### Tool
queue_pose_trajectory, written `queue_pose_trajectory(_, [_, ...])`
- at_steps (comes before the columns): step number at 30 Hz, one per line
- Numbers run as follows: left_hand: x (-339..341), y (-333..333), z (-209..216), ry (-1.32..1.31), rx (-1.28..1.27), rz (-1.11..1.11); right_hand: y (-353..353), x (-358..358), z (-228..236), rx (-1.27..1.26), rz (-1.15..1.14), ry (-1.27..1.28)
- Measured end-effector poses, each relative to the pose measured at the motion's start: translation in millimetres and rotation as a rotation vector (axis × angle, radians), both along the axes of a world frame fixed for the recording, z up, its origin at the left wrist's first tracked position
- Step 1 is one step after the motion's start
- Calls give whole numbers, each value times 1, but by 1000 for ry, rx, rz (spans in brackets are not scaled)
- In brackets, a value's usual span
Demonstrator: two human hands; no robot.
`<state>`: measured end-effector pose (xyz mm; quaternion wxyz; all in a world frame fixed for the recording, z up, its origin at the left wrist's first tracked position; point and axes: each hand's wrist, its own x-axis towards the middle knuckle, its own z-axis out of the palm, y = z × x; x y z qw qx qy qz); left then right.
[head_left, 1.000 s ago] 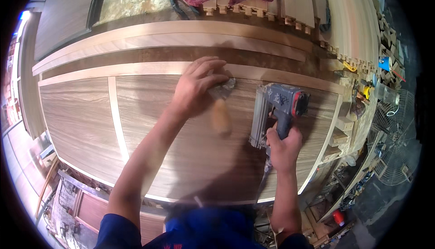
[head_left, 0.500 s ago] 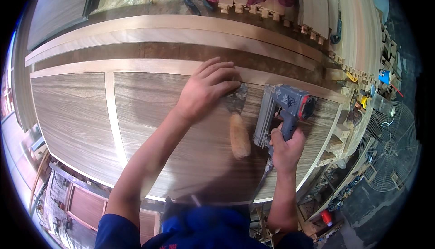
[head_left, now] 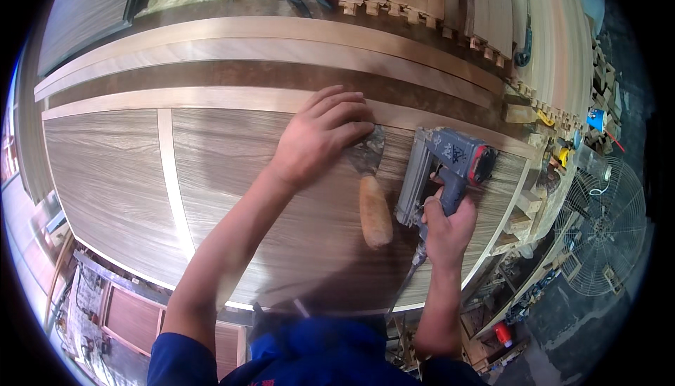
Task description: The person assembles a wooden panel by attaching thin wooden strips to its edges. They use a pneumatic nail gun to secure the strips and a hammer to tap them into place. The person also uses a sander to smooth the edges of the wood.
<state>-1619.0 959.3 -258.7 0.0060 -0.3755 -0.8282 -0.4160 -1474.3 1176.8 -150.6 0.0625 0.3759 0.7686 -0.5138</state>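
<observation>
The framed wood-grain panel (head_left: 105,168) lies lengthwise left to right beneath both hands, the left hand (head_left: 320,133) half-curled at the nearer putty knife (head_left: 376,214), grip indeterminable, the right hand (head_left: 450,230) wrapped around a pneumatic nailer (head_left: 457,150) beyond it rightward.

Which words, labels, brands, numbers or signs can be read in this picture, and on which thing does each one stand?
Nail gun, in the right hand: light and dark characters on its grey body, not copied out here.
Blue shirt: small red marks near the lower picture edge, too blurred and cut off to read.
Elsewhere: I can make out no other text.
</observation>
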Motion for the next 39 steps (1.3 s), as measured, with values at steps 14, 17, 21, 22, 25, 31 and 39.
queue_pose_trajectory(14, [0,7,17,-46,36,-13,0,54,23,-127,-185,-56])
queue_pose_trajectory(17, [-2,8,8,-78,-5,8,-3,91,33,-203,-125,-110])
queue_pose_trajectory(21, [-11,-7,1,-182,-64,12,-2,137,39,-151,43,-91])
queue_pose_trajectory(22, [-6,-7,9,-222,-35,58,-3,150,38,-124,71,-10])
queue_pose_trajectory(25, [43,-7,51,-466,172,154,2,189,43,-220,83,165])
queue_pose_trajectory(31, [201,-97,72,-665,-101,572,-12,215,61,-252,212,154])
queue_pose_trajectory(39, [265,-94,109,-581,39,153,-17,314,66,-245,73,88])
